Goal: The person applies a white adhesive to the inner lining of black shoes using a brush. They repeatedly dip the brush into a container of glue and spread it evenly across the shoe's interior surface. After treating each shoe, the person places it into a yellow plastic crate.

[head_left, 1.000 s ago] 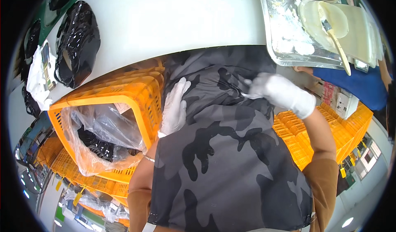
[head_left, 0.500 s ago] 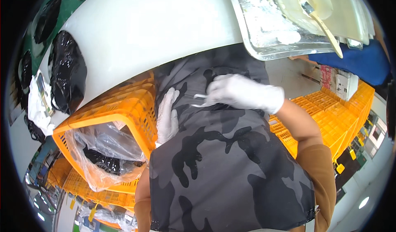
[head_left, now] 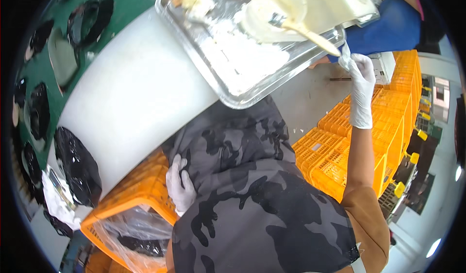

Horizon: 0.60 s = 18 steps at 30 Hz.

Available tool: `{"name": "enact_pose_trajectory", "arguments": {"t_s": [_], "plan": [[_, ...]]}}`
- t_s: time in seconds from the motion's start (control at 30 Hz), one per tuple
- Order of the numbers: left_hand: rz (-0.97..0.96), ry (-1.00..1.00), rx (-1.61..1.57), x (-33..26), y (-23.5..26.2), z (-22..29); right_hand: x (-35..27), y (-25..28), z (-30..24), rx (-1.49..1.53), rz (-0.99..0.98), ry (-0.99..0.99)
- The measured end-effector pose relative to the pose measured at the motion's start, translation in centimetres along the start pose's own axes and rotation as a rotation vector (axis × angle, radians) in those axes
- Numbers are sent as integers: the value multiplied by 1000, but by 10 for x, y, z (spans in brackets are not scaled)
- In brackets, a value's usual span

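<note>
My right hand [head_left: 361, 76], in a white glove, is raised beside the right end of a metal tray [head_left: 233, 99]. Its fingers pinch a small crumpled white piece [head_left: 345, 58], close to the tip of a brush's wooden handle [head_left: 313, 34]. The brush lies across a pale round tub [head_left: 252, 18] on the tray, its bristle end inside. White paste [head_left: 242, 61] is smeared over the tray. Also gloved in white, my left hand [head_left: 180, 188] rests on the grey camouflage cloth [head_left: 228, 142] over my lap, fingers apart and holding nothing.
A white table [head_left: 131, 98] curves ahead, with a glossy black piece [head_left: 77, 166] at its left end. An orange crate [head_left: 145, 185] lined with clear plastic stands by my left hand. More orange crates [head_left: 335, 137] are at right. A person in blue [head_left: 388, 27] is beyond the tray.
My right hand has moved from over my lap up and right to the tray's end, with the white piece. My left hand stays on my lap. The view has turned toward the right.
</note>
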<state>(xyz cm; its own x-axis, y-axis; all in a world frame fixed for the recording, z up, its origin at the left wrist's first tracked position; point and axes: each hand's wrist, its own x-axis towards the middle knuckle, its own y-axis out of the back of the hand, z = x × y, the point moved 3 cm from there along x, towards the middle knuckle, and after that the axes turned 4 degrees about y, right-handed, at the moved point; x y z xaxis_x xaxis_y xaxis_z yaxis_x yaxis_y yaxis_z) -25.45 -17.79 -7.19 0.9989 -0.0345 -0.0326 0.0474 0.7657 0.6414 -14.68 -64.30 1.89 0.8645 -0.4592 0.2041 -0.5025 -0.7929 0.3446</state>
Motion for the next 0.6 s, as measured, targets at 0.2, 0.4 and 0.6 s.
{"name": "enact_pose_trajectory", "arguments": {"t_s": [0.2, 0.4, 0.6], "plan": [[109, 82, -200, 10, 4, 8, 47, -40, 9, -354, -123, 311], [299, -101, -155, 27, 63, 44, 49, -37, 17, -481, -220, 339], [741, -84, 92, 49, 165, 37, 76, 1, 77, -328, -135, 269]]}}
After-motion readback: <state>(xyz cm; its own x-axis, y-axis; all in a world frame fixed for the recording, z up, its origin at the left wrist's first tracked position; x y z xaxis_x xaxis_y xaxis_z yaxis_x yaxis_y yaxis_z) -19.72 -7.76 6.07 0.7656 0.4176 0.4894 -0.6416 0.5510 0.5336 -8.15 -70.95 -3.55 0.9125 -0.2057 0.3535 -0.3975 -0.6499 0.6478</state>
